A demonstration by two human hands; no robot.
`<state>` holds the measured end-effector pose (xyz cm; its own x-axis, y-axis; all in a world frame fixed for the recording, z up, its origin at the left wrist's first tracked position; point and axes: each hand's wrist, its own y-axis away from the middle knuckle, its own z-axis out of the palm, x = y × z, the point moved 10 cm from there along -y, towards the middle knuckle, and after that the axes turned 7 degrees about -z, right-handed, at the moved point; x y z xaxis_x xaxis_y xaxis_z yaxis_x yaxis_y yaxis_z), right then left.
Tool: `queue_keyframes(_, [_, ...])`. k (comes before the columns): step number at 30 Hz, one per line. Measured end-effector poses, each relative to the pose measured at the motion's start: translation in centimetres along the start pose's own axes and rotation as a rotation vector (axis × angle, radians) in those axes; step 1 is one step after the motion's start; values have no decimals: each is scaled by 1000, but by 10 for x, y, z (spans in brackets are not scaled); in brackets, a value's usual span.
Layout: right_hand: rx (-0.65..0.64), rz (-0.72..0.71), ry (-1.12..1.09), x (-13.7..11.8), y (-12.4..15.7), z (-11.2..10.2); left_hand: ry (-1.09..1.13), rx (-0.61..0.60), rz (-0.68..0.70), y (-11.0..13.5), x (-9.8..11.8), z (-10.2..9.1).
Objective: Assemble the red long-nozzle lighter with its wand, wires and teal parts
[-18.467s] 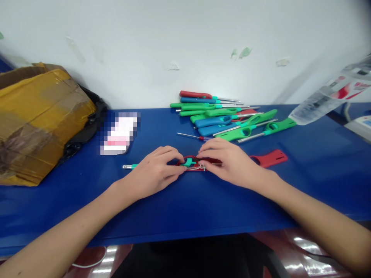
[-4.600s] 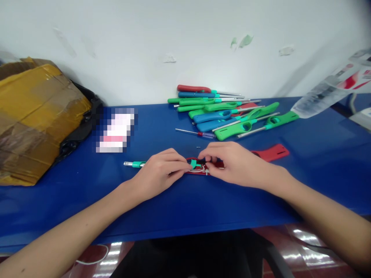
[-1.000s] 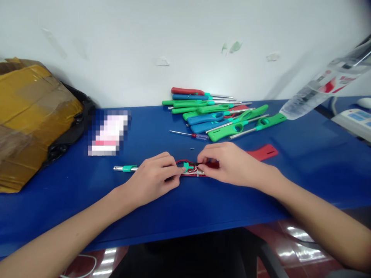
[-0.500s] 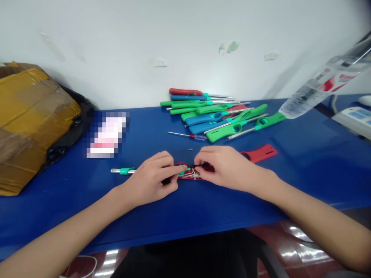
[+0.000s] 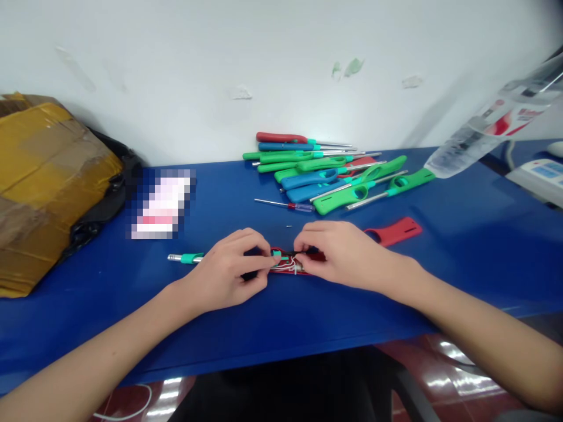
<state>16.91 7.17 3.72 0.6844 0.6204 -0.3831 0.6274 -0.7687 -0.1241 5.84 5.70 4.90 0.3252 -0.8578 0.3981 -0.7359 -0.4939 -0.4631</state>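
Two hands meet at twelve o'clock, the left hand (image 5: 224, 266) and right hand (image 5: 343, 255) pinching a wired red lighter shell (image 5: 285, 271), a green-collared steel barrel (image 5: 187, 258) lying at nine.

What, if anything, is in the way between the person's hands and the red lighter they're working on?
Nothing visible: the left hand and right hand already touch the red lighter body, with only its thin white wires between them.

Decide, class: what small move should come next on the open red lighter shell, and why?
Probably tuck the thin white wires down into the red plastic shell: they sit loose beside the teal plastic piece, between the left hand and right hand.
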Motion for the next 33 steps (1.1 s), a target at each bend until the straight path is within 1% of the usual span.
queue_keyframes(2, [-5,-2,1,0,0,0,13,-17,-14,-1,-2,-1])
queue_keyframes(8, [-13,-5,-6,-1,-2,1,21,-47,11,-1,-2,1])
queue_keyframes(15, [-25,-5,-22,-2,-3,2,156,-89,-91,-5,-9,2])
queue_keyframes(21, [-30,-5,-13,-2,-1,2,171,-95,-108,-5,-12,1])
queue_keyframes(27, [-14,-14,-9,-5,-2,0,241,-24,-126,-4,-14,-3])
queue_keyframes(33, [-10,-51,-25,-11,-1,3,276,-81,-129,-5,-12,0])
